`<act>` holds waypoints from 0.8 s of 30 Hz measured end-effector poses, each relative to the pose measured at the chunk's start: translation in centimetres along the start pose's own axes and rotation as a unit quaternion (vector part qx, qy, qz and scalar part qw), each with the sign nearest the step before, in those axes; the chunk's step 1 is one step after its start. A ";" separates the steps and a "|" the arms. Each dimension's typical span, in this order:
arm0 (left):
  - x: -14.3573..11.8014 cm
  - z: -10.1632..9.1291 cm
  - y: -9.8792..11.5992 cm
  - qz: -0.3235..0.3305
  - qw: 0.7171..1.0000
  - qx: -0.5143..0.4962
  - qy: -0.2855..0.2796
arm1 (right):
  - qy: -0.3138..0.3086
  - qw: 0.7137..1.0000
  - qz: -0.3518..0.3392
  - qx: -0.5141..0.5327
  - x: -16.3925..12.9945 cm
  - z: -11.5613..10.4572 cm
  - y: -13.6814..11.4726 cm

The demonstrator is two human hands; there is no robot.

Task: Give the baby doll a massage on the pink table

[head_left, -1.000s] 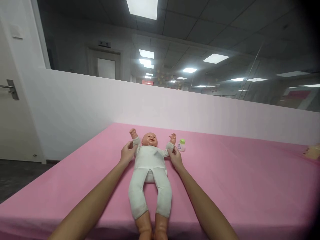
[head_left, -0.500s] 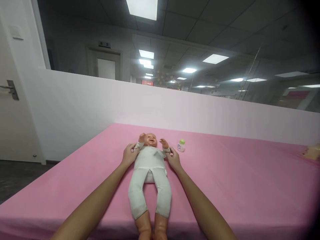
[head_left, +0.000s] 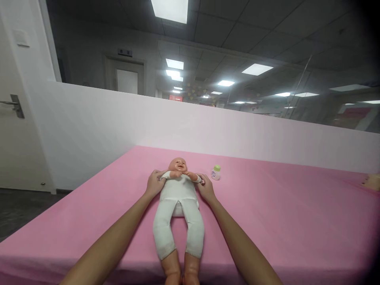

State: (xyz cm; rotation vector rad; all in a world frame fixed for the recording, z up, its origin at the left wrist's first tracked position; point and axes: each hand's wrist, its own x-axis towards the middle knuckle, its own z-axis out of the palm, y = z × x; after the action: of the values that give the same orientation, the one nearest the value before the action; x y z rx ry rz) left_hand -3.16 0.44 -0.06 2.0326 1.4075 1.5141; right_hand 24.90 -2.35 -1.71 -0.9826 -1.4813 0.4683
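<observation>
A baby doll (head_left: 179, 190) in a white cloth suit lies on its back, feet toward me, on a pink-covered table (head_left: 267, 213). Its bare forearms are folded over its upper chest, and the plastic hands nearly meet below the chin. My left hand (head_left: 154, 182) is closed around the doll's arm on the left side, near the elbow. On the other side my right hand (head_left: 206, 187) grips the other arm in the same place. Beyond my right hand stands a small clear bottle with a green cap (head_left: 216, 172), touched by neither hand.
A low white wall (head_left: 237, 130) with glass above it borders the table's far side. At the far right edge sits a beige object (head_left: 371, 182), partly cut off. A door with a metal handle (head_left: 16, 105) stands at the left.
The doll's forearms have swung inward and down, from raised beside its head to lying across its chest. My hands keep their hold on both arms in nearly the same place.
</observation>
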 end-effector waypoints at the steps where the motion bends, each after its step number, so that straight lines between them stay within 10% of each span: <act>1: 0.0 0.1 0.0 0.004 1.000 0.007 -0.001 | -0.002 1.000 -0.010 -0.010 -0.1 0.1 0.0; 12: -0.1 -0.9 0.7 -0.112 0.989 -0.065 0.071 | 0.098 0.988 0.103 0.062 0.4 -0.3 2.0; 24: 0.1 -0.1 -0.1 -0.034 0.999 -0.036 0.022 | -0.014 1.000 0.015 0.005 0.0 0.0 -0.3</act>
State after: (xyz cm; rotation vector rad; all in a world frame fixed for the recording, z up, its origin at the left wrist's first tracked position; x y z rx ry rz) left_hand -3.34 0.48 -0.03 1.9002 1.4029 1.5668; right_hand 24.85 -2.53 -1.45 -0.9953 -1.4903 0.5131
